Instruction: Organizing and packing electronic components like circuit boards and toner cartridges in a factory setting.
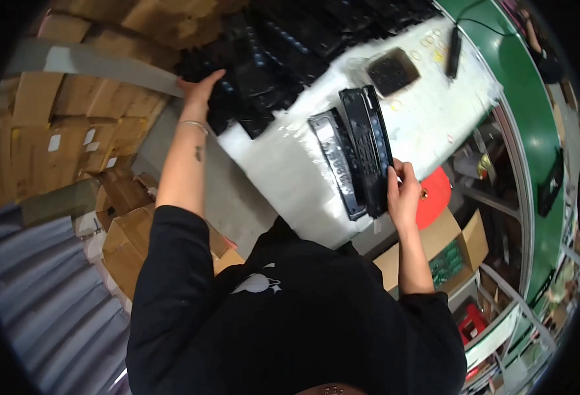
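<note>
Black panel (367,148) over the white table (263,158): I note the right hand (405,191) pinching its edge; left hand (200,91), thumb spread, at the dark pile (257,66), grip unclear to me.

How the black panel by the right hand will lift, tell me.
The panel is probably stiff: its long edges look straight. It may be light, since it looks slim. Lifted where the right hand is, near one end, it might tip.

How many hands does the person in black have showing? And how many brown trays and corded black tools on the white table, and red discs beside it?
Hands: 2 (left hand, right hand)
Brown tray: 1
Corded black tool: 1
Red disc: 1
Total: 5
</note>
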Demonstrator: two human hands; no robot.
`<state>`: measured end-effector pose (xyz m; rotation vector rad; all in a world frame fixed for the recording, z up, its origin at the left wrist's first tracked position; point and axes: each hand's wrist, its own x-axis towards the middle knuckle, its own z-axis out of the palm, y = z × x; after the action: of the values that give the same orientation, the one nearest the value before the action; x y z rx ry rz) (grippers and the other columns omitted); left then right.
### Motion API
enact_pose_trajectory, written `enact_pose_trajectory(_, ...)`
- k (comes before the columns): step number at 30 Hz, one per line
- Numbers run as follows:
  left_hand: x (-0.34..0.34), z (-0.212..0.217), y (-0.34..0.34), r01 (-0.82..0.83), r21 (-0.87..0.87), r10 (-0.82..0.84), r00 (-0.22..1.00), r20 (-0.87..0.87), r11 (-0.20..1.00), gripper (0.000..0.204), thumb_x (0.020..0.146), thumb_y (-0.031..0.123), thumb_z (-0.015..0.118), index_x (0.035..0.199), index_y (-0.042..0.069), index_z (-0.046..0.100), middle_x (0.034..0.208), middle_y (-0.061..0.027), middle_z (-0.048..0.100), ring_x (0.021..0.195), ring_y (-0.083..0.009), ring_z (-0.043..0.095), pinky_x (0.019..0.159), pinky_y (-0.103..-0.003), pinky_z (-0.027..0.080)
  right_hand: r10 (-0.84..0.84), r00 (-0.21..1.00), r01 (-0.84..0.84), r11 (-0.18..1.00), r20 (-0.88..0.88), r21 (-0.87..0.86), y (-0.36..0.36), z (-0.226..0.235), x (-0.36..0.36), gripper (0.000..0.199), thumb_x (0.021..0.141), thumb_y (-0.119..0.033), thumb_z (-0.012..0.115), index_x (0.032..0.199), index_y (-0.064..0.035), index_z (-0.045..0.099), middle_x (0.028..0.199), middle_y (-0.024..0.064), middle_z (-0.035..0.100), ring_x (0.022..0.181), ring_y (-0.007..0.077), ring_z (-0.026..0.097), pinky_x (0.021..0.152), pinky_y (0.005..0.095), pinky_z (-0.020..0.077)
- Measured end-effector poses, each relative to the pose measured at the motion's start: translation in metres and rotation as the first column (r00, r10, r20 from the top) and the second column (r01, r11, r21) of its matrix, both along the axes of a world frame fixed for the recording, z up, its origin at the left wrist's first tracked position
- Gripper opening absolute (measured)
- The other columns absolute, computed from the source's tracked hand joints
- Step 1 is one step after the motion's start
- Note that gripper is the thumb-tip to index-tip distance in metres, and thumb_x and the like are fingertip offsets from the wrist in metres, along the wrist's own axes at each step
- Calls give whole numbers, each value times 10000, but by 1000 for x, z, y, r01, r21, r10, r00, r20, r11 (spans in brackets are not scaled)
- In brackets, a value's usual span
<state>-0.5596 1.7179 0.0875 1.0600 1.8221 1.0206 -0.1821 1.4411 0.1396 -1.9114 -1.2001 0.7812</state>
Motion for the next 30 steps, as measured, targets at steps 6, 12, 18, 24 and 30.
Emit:
enact_pose_trajectory(6,39,17,-7,-114,-156,90,984,-152,981,1083,502,242,811,1336,6,163,1309,-200,348,1202,-295,367,1000,-350,310,-68,998,68,996,-3,63,-5,-26,13,106,853,-42,530,918,42,524,800,145,617,659,188,594,574,291,484)
enact_pose_trajectory(12,12,10,-15,-14,-174,3,998,-67,985,958,531,144,732,1320,11,206,1271,-189,398,1152,-295,420,966,-359,349,30,999,-30,999,13,12,6,-34,26,96,842,-52,539,891,26,510,873,179,619,701,270,600,633,341,478)
enact_pose_trajectory(18,41,25,-16,-137,-180,149,988,50,974,1108,544,323,812,1364,-26,154,1362,-207,309,1216,-314,366,998,-400,322,84,985,-83,996,151,-11,9,-44,39,123,807,-48,557,909,13,530,867,180,602,765,330,589,695,380,469)
enact_pose_trajectory(24,15,-2,5,-124,-98,125,992,9,987,1022,502,219,839,1287,-51,243,1216,-184,457,1094,-302,470,939,-364,374,74,961,-126,975,267,182,37,-19,13,208,752,-60,619,953,-18,580,896,149,594,829,313,566,751,374,458)
enact_pose_trajectory(30,20,12,-9,-130,-119,126,991,-40,984,851,518,92,639,1290,37,286,1198,-190,464,1107,-322,452,920,-374,379,381,919,-394,871,102,293,165,15,-68,190,794,-126,592,938,-2,589,825,140,622,710,253,611,657,330,490)
